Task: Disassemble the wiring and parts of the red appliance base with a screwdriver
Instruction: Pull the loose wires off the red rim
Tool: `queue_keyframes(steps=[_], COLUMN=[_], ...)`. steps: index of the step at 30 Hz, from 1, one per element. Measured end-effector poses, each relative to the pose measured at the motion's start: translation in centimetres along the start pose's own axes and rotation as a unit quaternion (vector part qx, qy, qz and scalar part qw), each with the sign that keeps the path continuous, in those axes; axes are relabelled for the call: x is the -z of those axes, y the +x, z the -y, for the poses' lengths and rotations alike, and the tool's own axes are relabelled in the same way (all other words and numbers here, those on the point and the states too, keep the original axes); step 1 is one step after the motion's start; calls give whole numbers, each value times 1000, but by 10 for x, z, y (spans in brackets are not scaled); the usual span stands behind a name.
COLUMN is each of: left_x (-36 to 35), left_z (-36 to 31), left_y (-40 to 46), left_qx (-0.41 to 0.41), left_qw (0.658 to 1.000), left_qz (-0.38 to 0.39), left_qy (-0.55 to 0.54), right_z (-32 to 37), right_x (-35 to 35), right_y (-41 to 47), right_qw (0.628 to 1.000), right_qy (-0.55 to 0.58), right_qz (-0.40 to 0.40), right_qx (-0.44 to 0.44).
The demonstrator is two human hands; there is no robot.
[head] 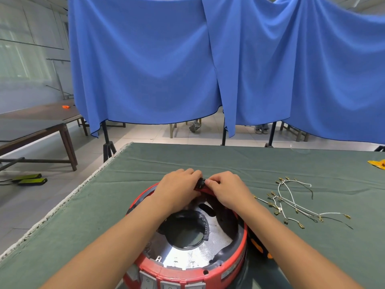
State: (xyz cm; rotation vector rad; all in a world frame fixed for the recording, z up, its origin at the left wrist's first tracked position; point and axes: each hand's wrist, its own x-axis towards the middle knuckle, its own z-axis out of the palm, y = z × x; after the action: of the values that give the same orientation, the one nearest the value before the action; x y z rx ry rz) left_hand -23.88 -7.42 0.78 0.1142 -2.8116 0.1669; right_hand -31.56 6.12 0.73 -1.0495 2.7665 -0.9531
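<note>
I see my left hand (178,185) and right hand (226,189) both pinching a black knob (201,183) on the red base (187,265) rim, frame centre. Loose wires (291,203) lie centre right on the green cloth (83,215).

A green cloth-covered surface (104,205) carries a round red plastic appliance base (187,265), directly below the fingers (210,182). Well right of the fingers lies a loose bundle of white wires with brass terminals (291,203). Far right, at the surface's edge, sits a yellow object (377,163).
</note>
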Motion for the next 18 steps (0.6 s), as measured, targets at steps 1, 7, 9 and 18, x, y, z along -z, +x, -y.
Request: queue_keyframes(steps=[1, 7, 9, 18], left_x=[-1, -3, -3, -1], left_z=[-1, -9, -8, -8], left_y=[1, 6, 7, 0], left_qx=[-12, -101, -110, -81], left_qw=[999, 980, 977, 983], left_qz=[-2, 13, 15, 2], left_qy=[37, 174, 184, 165], right_z=[0, 1, 3, 5], right_x=[0, 1, 2, 3], right_y=[0, -1, -2, -3], right_qw=[1000, 1000, 1000, 1000], right_qy=[2, -7, -1, 16], right_qz=[1, 0, 2, 1], right_qx=[-1, -12, -16, -24])
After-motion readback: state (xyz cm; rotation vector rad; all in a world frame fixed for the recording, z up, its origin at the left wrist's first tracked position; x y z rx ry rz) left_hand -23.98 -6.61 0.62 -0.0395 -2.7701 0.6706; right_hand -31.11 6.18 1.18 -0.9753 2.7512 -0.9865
